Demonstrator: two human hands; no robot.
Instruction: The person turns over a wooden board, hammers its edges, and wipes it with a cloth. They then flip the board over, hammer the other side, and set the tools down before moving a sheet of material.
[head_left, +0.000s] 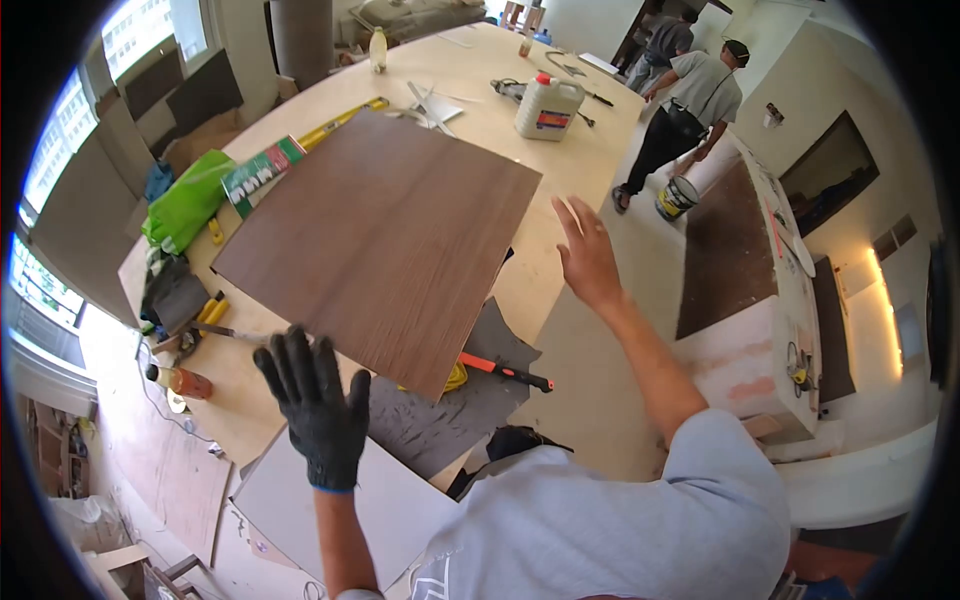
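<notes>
A brown wood-grain panel (385, 240) lies across the table, over a dark grey sheet (440, 420) and other items. My left hand (315, 405), in a dark work glove, is raised by the panel's near left edge with fingers spread and nothing in it. Bare and raised, my right hand (587, 250) is off the panel's right side, fingers apart, also holding nothing. Sticking out from under the panel's near corner is a red-and-black handled tool (507, 371), with part of a yellow object (452, 378) beside it. A white board (345, 505) is below my left hand.
On the pale tabletop (600, 110) stand a white jug (550, 107) with a red cap and a bottle (378, 50). A green bag (185, 200), a yellow level (343, 122) and an amber bottle (180, 381) line the left. A person (700, 95) holds a bucket (677, 198) at right.
</notes>
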